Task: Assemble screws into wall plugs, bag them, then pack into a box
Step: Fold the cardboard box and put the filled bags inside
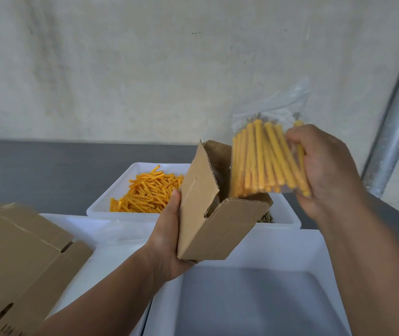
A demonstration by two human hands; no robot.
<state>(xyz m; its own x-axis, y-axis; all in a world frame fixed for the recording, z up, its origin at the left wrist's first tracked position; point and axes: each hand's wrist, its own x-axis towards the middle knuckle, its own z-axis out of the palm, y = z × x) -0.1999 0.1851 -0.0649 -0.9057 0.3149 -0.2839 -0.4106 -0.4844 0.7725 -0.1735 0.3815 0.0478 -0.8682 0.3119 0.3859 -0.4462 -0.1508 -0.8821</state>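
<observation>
Cardboard and plastic at a packing bench: a white tub (290,246) fills the lower right of the frame, flat cartons (19,251) are stacked at lower left, and a tray (113,190) of loose plugs (147,192) sits at centre. Above them the left hand (167,241) grips the open box (220,229) by its lower end, thumb on the side wall, mouth tilted up and to the right. The right hand (327,166) clenches a clear bag (261,161) of assembled plugs right of centre, its lower end at the box mouth. The plugs' long axis runs near upright, roughly in line with the box's depth. With the bag up and right of the opening, the right hand looks set to push down and left. The bag's loose top may snag a flap.
</observation>
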